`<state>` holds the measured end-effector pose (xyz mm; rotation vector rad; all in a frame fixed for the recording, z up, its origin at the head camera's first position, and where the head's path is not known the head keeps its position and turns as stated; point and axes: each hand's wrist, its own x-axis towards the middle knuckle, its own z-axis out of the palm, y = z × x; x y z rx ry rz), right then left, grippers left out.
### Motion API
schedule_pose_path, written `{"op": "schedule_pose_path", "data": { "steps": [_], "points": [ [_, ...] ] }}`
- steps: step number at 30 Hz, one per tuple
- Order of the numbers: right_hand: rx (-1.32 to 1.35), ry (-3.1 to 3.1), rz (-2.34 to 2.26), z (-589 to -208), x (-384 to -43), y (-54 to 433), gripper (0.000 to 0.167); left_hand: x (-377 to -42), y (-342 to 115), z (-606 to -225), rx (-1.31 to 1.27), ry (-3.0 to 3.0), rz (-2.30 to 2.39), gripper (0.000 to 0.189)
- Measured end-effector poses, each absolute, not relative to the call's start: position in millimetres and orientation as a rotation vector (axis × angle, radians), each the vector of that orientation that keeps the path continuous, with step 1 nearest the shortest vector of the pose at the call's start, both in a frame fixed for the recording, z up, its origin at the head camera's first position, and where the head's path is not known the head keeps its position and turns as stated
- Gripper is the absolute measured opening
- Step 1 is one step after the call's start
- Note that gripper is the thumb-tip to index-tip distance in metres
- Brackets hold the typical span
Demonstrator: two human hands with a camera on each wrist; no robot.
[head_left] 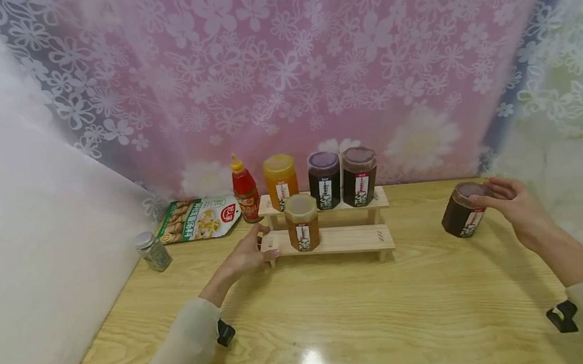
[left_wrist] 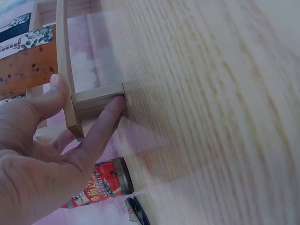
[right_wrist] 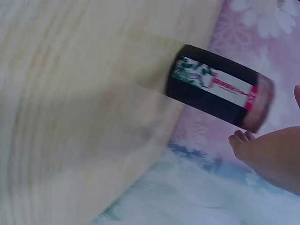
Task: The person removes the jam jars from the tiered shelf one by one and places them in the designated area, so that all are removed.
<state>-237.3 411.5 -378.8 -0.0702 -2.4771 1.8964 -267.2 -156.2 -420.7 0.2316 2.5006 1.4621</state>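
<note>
The dark jar (head_left: 460,215) is at the right of the head frame, on the wood-grain table (head_left: 331,309); its lean in the picture may be lens distortion. The right hand (head_left: 522,211) is at its lid (head_left: 467,190), thumb and fingers spread wide; the right wrist view shows a gap between thumb and lid, and firm contact cannot be confirmed. The left hand (head_left: 246,255) grips the left end of the lower tier of the wooden stand (head_left: 346,240), thumb on the plank and 1 finger along the leg. Handling: treat the jar as rigid, fairly heavy if full, and breakable if its walls are glass. The smooth sides are likely to slip; the flat facets should resist rotation. Take hold around the body below the lid, thumb and fingers on opposite facets; a lid-only hold relies on the closure. The stand should be light and stiff, and liable to slide; hold it at the plank end, clear of the orange-brown jar (head_left: 303,232) on its lower tier. Keep it level, since 3 jars (head_left: 325,182) stand on the upper tier.
</note>
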Motion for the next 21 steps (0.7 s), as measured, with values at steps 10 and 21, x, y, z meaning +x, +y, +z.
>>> {"op": "schedule_pose_path", "data": {
  "steps": [10,21],
  "points": [
    [0.095,-2.314,1.978,-355.9,-220.1,391.4,0.047,-268.1,-154.4,-419.6,0.239,2.501,1.432,0.061],
    [0.304,-2.571,1.831,-363.9,-212.5,345.9,0.061,-267.3,-155.4,-419.4,0.251,2.502,1.419,0.061]
  ]
}}
